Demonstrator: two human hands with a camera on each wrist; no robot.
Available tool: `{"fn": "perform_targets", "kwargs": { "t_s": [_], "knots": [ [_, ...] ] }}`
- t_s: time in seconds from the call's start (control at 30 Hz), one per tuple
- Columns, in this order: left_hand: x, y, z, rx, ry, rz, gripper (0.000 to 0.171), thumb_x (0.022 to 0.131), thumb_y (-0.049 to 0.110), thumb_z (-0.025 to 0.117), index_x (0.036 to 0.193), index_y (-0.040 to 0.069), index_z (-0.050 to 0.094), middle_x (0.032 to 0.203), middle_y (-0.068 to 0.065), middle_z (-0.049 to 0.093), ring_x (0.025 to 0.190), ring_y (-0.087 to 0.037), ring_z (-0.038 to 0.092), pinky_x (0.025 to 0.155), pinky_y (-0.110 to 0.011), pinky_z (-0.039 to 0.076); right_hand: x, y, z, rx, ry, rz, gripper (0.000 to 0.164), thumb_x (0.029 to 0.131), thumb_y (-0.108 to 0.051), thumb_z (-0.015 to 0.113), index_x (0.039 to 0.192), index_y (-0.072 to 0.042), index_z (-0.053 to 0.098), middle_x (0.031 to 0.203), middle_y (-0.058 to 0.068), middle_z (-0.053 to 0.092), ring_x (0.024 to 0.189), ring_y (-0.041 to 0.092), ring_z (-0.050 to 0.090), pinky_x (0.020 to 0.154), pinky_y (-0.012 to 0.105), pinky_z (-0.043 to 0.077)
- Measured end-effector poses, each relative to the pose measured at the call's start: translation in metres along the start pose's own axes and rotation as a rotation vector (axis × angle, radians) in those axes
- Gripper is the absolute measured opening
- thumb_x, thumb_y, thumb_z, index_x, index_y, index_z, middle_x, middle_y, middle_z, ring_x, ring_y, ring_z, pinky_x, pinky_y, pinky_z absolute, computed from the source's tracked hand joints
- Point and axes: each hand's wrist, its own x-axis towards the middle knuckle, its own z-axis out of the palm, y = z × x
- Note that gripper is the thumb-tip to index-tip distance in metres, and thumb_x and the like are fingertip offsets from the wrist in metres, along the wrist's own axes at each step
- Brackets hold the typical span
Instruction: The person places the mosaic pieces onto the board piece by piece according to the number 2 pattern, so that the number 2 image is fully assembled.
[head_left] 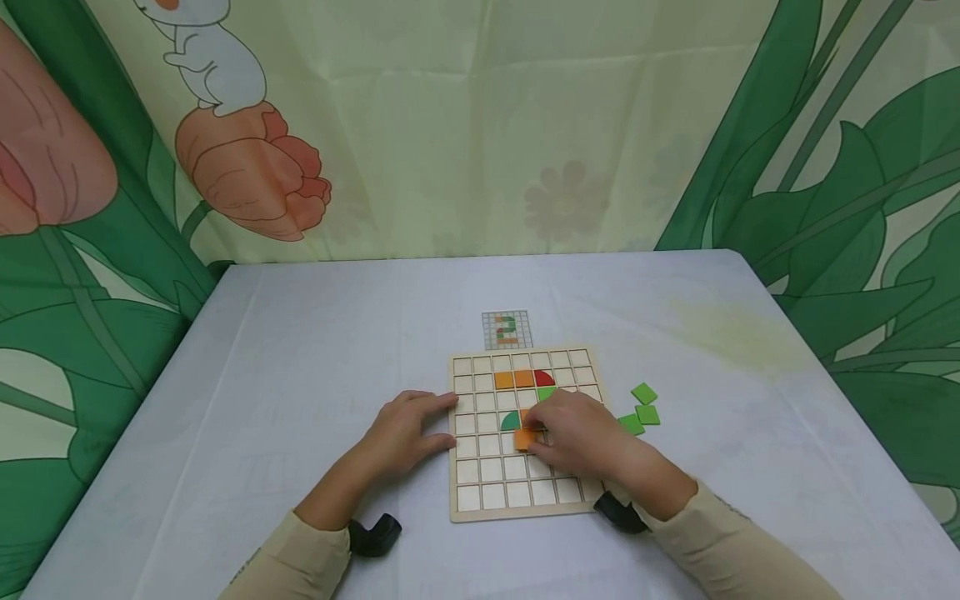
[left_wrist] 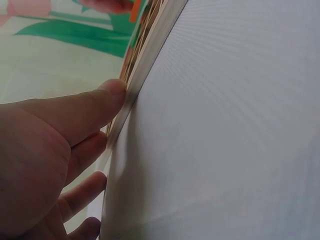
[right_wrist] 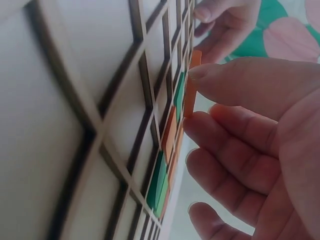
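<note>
Grid board (head_left: 525, 515) sits lower centre, one row holding two orange squares (head_left: 504, 381) and one red quarter-circle (head_left: 543, 379). Right grip (head_left: 576, 429) pinches an orange tile (head_left: 522, 440) over it, left grip (head_left: 405, 429) relaxed against its edge. Three green tiles (head_left: 647, 415) lie centre-right.

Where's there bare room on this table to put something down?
Tablecloth lies bare left of the left hand, right of the loose green tiles, and between the card and backdrop. It's crowded mid-board, where the right hand pinches an orange tile among other pieces.
</note>
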Motion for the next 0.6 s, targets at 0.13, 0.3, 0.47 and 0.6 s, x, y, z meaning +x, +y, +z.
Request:
{"fn": "perform_targets", "kwargs": {
  "t_s": [0.13, 0.3, 0.47, 0.6],
  "knots": [
    [-0.0001, -0.0002, 0.0001, -0.003, 0.003, 0.004, 0.059, 0.085, 0.025, 0.082, 0.139, 0.019, 0.061, 0.131, -0.003, 0.063, 0.13, -0.03, 0.047, 0.104, -0.053, 0.04, 0.0018, -0.004, 0.0022, -0.013, -0.001, -0.007, 0.01, 0.085, -0.018, 0.077, 0.092, -0.013, 0.073, 0.084, -0.009, 0.064, 0.08, 0.015, 0.057, 0.076, 0.035, 0.05],
    [-0.0005, -0.0013, 0.0005, 0.001, 0.006, 0.007, 0.059, 0.085, 0.025, 0.082, 0.139, 0.018, 0.062, 0.131, -0.003, 0.063, 0.129, -0.03, 0.048, 0.103, -0.052, 0.041, 0.0034, -0.0058, 0.0041, -0.023, -0.007, -0.027, 0.008, 0.085, -0.018, 0.076, 0.09, -0.013, 0.073, 0.083, -0.01, 0.065, 0.079, 0.014, 0.058, 0.075, 0.035, 0.05],
    [-0.0003, -0.0016, 0.0009, -0.001, 0.005, 0.009, 0.059, 0.085, 0.024, 0.082, 0.139, 0.019, 0.062, 0.131, -0.002, 0.063, 0.13, -0.03, 0.047, 0.103, -0.052, 0.04, 0.0043, -0.005, 0.0067, -0.024, 0.016, -0.057, 0.005, 0.084, -0.016, 0.075, 0.087, -0.014, 0.072, 0.082, -0.01, 0.065, 0.078, 0.013, 0.058, 0.074, 0.035, 0.05],
    [-0.0004, -0.0014, 0.0014, -0.001, 0.007, 0.007, 0.059, 0.084, 0.024, 0.083, 0.139, 0.018, 0.062, 0.131, -0.003, 0.063, 0.13, -0.03, 0.048, 0.103, -0.052, 0.041, 0.0048, -0.0061, 0.0084, -0.027, 0.018, -0.051, 0.007, 0.085, -0.018, 0.076, 0.089, -0.014, 0.073, 0.084, -0.009, 0.067, 0.079, 0.013, 0.059, 0.075, 0.035, 0.05]
  ]
}}
